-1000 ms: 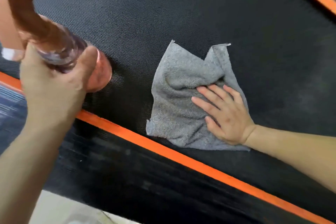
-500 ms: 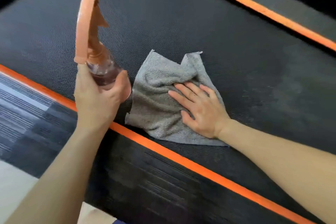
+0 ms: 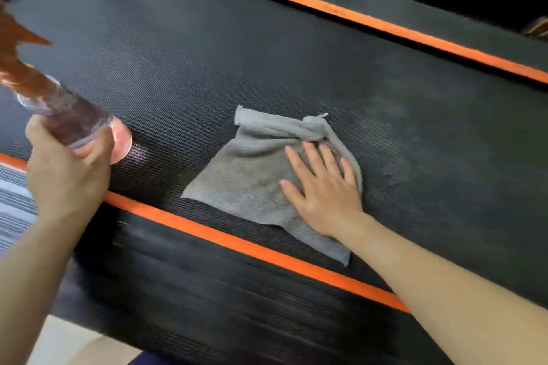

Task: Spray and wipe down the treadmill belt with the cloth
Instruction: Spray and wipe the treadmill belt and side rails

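Two hands: the left holds the bottle and the right is on the cloth, both over the treadmill belt.
Left hand: grip clenched round the lower body of the spray bottle. The bottle is tipped, with its orange head up and to the left, and it is blurred. Whether its base touches the belt, I cannot tell.
Cloth: grey, lying on the belt just inside the near orange stripe. Its far edge is bunched into a roll.
Right hand: grip released, fingers straight and spread, palm pressing the cloth's right part.
Step in hand: wiping, by my judgement. Keep the palm flat and the pressure even. Smooth out the rolled edge so more cloth meets the belt. Use long overlapping strokes toward the duller patch on the right, and keep the bottle out of the stroke's path.
Changed from half a second ago: the bottle stood upright close beside the cloth; now it is tipped over and well apart from it. The cloth's far edge, then open with a notch, is now rolled up at the fingertips.
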Demonstrator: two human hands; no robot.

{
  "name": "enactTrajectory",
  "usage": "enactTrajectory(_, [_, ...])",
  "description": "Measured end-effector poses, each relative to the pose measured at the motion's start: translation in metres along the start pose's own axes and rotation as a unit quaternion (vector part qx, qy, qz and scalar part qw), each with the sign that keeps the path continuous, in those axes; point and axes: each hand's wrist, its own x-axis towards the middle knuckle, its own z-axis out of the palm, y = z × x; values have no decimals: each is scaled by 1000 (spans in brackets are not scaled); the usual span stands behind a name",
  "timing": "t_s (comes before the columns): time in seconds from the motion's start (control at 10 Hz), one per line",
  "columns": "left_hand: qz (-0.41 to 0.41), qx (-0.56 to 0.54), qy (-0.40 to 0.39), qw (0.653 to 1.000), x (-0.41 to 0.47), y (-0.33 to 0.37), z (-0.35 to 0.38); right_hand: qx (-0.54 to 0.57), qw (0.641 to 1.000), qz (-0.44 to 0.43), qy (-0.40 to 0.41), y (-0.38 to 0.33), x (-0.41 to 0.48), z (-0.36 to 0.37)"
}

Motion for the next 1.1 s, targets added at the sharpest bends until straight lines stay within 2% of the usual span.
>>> enactTrajectory(0.1, [-21, 31, -3, 999, 0, 2, 3, 11, 987, 160, 2, 47, -13, -4])
enactTrajectory(0.2, [-52, 84, -6, 995, -10, 10, 10, 27, 984, 175, 22, 2, -5, 3])
enactTrajectory(0.3, [-53, 95, -41, 993, -34, 30, 19, 37, 997, 30, 66, -80, 3, 11])
enactTrajectory(0.4, [-35, 75, -102, 991, -52, 38, 21, 15, 993, -121, -6, -94, 7, 8])
enactTrajectory(0.5, [-34, 94, -125, 987, -61, 41, 10, -35, 984, -175, -15, -26, -10, 0])
enactTrajectory(0.6, [-31, 192, -153, 969, -57, 49, 0, -63, 991, -116, -30, 58, -57, -2])
enactTrajectory(0.7, [6, 366, -231, 902, -40, 57, -16, -93, 991, -48, -87, 98, -98, -4])
enactTrajectory(0.8, [61, 483, -301, 820, -38, 71, -24, -77, 993, -32, -86, 80, -91, 0])
enactTrajectory(0.9, [206, 442, -347, 801, -73, 85, 0, -46, 993, -103, -16, 41, -55, 5])
enactTrajectory(1.0, [312, 288, -379, 822, -121, 79, 41, -31, 983, -178, 12, 15, -27, 12])
enactTrajectory(1.1, [306, 215, -363, 854, -140, 62, 65, -16, 980, -195, 31, 13, -24, 12])
